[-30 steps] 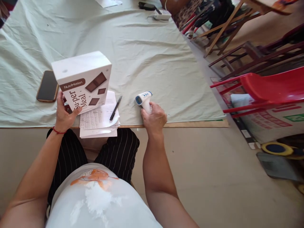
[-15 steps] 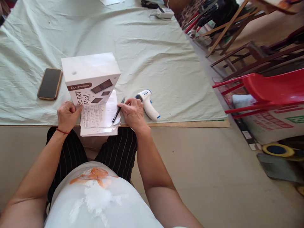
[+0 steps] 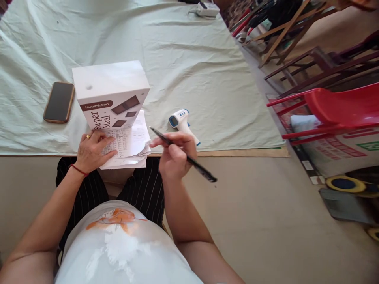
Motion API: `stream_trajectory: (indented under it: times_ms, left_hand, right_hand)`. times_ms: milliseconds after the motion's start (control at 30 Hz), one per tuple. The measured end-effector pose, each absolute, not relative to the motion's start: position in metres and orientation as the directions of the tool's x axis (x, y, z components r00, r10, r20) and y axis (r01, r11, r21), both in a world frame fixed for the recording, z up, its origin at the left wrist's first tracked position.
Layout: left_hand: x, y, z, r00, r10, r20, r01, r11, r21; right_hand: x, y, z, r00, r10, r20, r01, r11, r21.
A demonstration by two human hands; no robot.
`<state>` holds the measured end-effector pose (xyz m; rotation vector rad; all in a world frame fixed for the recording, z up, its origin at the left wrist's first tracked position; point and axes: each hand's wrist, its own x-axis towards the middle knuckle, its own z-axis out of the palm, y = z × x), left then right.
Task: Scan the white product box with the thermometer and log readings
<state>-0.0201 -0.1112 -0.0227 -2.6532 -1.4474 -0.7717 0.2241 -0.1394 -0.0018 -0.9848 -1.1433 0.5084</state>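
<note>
My left hand (image 3: 94, 150) lies on the left side of a stack of written paper sheets (image 3: 133, 142), fingers spread over the handwriting. Held in my right hand (image 3: 177, 154) is a black pen (image 3: 201, 169), its tip pointing up and left, above the table edge and just right of the papers. A white NutriMotion box (image 3: 111, 83) stands upright behind the sheets, covering their far part. Just beyond my right hand lies a white and blue handheld infrared thermometer (image 3: 181, 120), its handle partly hidden by my fingers.
A phone (image 3: 59, 102) lies left of the box on the pale green tablecloth (image 3: 189, 71). At the far edge sits a small white device (image 3: 207, 9). To the right of the table are a red plastic chair (image 3: 343, 108), folded wooden frames and a printed sack (image 3: 331, 154).
My right hand has picked up the pen from the papers and moved toward me and slightly right. My left hand has left the box's lower corner and spread flat on the sheets.
</note>
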Motion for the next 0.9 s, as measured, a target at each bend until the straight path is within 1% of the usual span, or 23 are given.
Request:
stream_trajectory:
  times_ms: [67, 133, 200, 233, 300, 433, 533, 700, 900]
  left_hand:
    - [-0.022, -0.111, -0.020, 0.548, 0.731, 0.407, 0.743, -0.649, 0.164]
    - [-0.023, -0.111, -0.019, 0.619, 0.690, 0.374, 0.695, -0.703, 0.147]
    - [-0.024, -0.110, -0.019, 0.652, 0.678, 0.341, 0.668, -0.726, 0.166]
    - [-0.024, -0.110, -0.019, 0.657, 0.678, 0.330, 0.659, -0.729, 0.184]
    - [-0.025, -0.109, -0.019, 0.656, 0.684, 0.318, 0.653, -0.726, 0.214]
    - [-0.024, -0.109, -0.017, 0.654, 0.681, 0.330, 0.653, -0.728, 0.209]
    - [-0.024, -0.109, -0.016, 0.649, 0.681, 0.339, 0.655, -0.727, 0.206]
    - [-0.024, -0.109, -0.017, 0.639, 0.693, 0.335, 0.653, -0.718, 0.241]
    - [-0.025, -0.108, -0.017, 0.634, 0.709, 0.309, 0.661, -0.704, 0.258]
  right_hand:
    - [0.198, -0.147, 0.002, 0.223, 0.894, 0.387, -0.040, 0.406, -0.913]
    - [0.179, -0.148, 0.001, 0.082, 0.954, 0.290, -0.125, 0.299, -0.946]
    - [0.168, -0.143, -0.004, 0.003, 0.976, 0.216, -0.123, 0.214, -0.969]
    - [0.167, -0.140, -0.008, 0.001, 0.983, 0.186, -0.093, 0.186, -0.978]
    - [0.170, -0.136, -0.015, 0.048, 0.987, 0.156, -0.012, 0.156, -0.988]
    - [0.189, -0.138, -0.027, 0.143, 0.977, 0.157, 0.149, 0.135, -0.980]
    - [0.198, -0.144, -0.034, 0.192, 0.962, 0.196, 0.214, 0.154, -0.965]
    - [0.195, -0.146, -0.042, 0.116, 0.949, 0.293, 0.271, 0.254, -0.928]
    - [0.193, -0.145, -0.044, 0.078, 0.947, 0.312, 0.355, 0.267, -0.896]
